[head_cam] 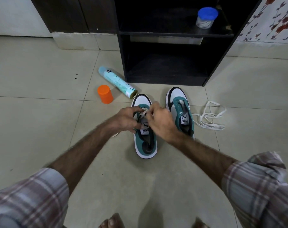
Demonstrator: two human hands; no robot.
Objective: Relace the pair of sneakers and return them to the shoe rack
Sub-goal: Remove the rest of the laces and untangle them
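Note:
Two green, white and black sneakers stand on the tiled floor, toes toward the dark shoe rack (217,63). Over the left sneaker (145,145) both my hands work a white lace (143,112) at its eyelets. My left hand (125,118) pinches the lace from the left side. My right hand (161,120) pinches it from the right. The right sneaker (181,106) has no lace in it. A loose white lace (210,117) lies tangled on the floor to its right.
A teal spray can (117,81) lies on its side left of the rack, with an orange cap (105,94) standing next to it. A blue-lidded clear jar (205,18) sits on the rack's upper shelf. My bare toes (112,221) show at the bottom edge.

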